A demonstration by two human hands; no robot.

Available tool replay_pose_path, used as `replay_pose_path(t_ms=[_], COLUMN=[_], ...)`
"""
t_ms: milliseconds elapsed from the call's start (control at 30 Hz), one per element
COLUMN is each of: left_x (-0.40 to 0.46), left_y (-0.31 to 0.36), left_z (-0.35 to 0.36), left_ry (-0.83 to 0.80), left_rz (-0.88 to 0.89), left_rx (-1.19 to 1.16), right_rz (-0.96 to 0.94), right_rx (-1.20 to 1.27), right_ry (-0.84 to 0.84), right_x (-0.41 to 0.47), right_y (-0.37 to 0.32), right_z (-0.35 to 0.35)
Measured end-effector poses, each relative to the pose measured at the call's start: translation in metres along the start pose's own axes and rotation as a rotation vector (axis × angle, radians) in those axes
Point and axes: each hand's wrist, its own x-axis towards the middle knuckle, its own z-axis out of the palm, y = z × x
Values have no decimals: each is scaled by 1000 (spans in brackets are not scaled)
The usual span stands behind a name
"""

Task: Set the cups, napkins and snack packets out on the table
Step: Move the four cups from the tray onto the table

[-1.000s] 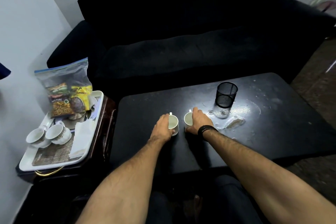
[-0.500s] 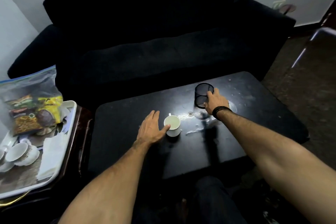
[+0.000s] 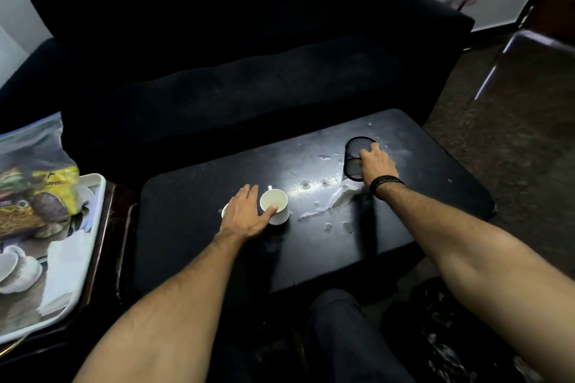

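- White cup [image 3: 274,206] upright on the black table [image 3: 193,227], near its middle.
- Left hand [image 3: 245,214] spread flat, thumb on the cup's rim; a second white cup [image 3: 224,210] peeks from under it.
- Right hand [image 3: 375,165] grips the black mesh holder [image 3: 354,158], right of the cup.
- Tray [image 3: 73,264] left of the table holds cups [image 3: 15,270], napkins [image 3: 63,267] and a snack bag [image 3: 34,177].

Only blurred print on snack packets [image 3: 46,193]

My feed is dim, with overhead glare streaking the black table [image 3: 404,227] at centre. Both forearms cast shadows toward me. Wide-angle bending warps the edges; the far-right corner is smeared.
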Motion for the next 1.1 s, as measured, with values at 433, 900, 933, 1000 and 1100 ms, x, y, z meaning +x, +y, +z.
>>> replay_pose_path(t_ms=[433, 900, 933, 1000, 1100], left_x=[-16, -104, -115, -136, -169], left_y=[3, -121, -140, -176, -235], left_z=[-16, -93, -100, -111, -123], left_ry=[-4, 100, 115, 157, 270], left_rz=[2, -247, -282, -350, -479], left_rx=[10, 39, 35, 0, -25], right_rz=[-305, -632, -666, -735, -869], right_rx=[-7, 147, 163, 186, 183], right_ry=[1, -142, -145, -167, -207], right_x=[-24, -87, -95, -113, -141], right_y=[-61, -273, -294, -334, -394], right_z=[0, -21, -22, -22, -19])
